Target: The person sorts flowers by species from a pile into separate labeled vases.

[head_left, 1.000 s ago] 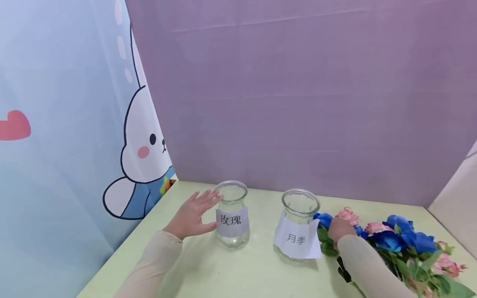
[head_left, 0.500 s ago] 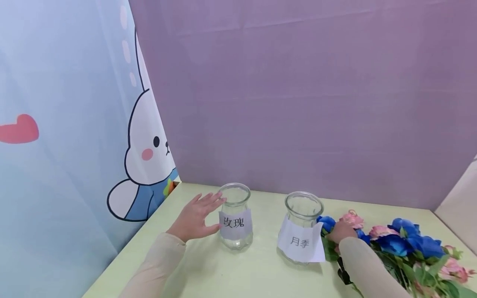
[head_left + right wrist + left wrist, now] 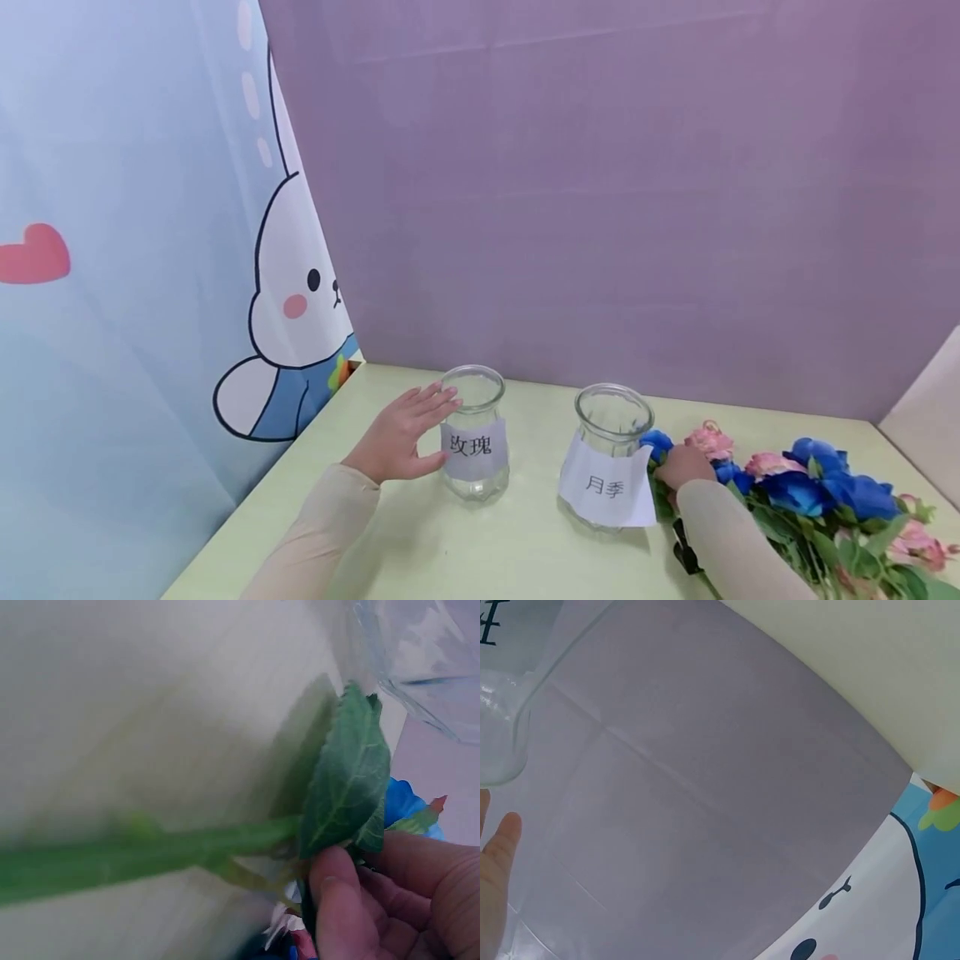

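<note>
My left hand (image 3: 405, 437) has its fingers straight at the rim of the left glass jar (image 3: 476, 492), whose label (image 3: 474, 450) carries black characters. Its thumb is beside that label; whether it touches the glass I cannot tell. Over at the right, my right hand (image 3: 684, 468) pinches a green artificial flower stem (image 3: 150, 859) beside a leaf (image 3: 349, 769). A blue flower (image 3: 657, 444) shows just beyond this hand. Close to its left stands the second glass jar (image 3: 611, 429), with another paper label (image 3: 606, 487). In the left wrist view only fingertips (image 3: 502, 840) appear.
Blue flowers (image 3: 862, 497) and pink flowers (image 3: 911, 537) lie in a leafy heap along the right side of the pale green table (image 3: 465, 554). A small black item (image 3: 684, 552) lies near my right sleeve. A purple cloth (image 3: 600, 208) closes off the back.
My right hand has shifted slightly left, toward the right jar. The left hand keeps its place at the left jar, and the head view has moved a little.
</note>
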`<state>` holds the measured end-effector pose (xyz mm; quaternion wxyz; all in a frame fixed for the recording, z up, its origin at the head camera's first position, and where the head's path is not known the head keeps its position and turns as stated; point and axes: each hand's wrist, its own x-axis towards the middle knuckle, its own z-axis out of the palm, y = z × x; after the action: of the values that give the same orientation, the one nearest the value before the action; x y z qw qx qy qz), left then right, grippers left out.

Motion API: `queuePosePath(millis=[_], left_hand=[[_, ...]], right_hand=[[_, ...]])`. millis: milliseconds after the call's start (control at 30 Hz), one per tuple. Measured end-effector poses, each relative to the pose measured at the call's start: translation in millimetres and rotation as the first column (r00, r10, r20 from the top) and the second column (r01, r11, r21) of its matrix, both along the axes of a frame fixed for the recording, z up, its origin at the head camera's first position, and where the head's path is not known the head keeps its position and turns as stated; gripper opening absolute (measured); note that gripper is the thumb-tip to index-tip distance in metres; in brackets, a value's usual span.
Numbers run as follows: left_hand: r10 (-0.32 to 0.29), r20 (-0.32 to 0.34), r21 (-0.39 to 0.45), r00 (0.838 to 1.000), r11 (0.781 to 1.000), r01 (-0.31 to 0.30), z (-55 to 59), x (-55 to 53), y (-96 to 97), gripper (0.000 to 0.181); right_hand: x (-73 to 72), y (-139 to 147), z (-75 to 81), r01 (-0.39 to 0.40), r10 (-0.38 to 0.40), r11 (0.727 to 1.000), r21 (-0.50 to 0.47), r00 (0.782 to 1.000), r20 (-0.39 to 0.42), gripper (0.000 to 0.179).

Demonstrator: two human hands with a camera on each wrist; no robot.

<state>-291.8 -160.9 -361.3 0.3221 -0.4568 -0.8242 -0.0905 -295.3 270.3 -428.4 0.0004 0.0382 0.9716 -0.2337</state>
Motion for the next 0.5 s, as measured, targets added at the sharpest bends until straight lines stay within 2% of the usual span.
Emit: queuePosePath(millis=[167,333,400,500], left_hand=[[-0.026,-0.006,0.020,1.000,0.999,0.027,-2.5,-1.2,-0.5,0.057],[-0.025,0.019,0.035,1.000,0.999,0.024,-3.4,-1.2,-0.3,0.058],[-0.029,0.021,0.046,0.999,0.999,0.028,-3.6,-0.5,-0.4,0.058],[-0.042,0.012,0.064,0.999,0.997,0.041,-3.3,0.7,-0.9,0.057]], right_hand=[[-1.3,4.5,1.2,0.020,-0.019,0.998,-0.066,1.000,0.018,0.029],[-3.2,8.9,1.8,0.061,-0.048,0.980,-0.190,0.996,0.072,0.028],[-3.3,10.7,3.1,0.076,-0.054,0.962,-0.262,0.994,0.091,0.025],[-3.1,14.1,6.5,0.105,-0.065,0.910,-0.401,0.992,0.111,0.021]])
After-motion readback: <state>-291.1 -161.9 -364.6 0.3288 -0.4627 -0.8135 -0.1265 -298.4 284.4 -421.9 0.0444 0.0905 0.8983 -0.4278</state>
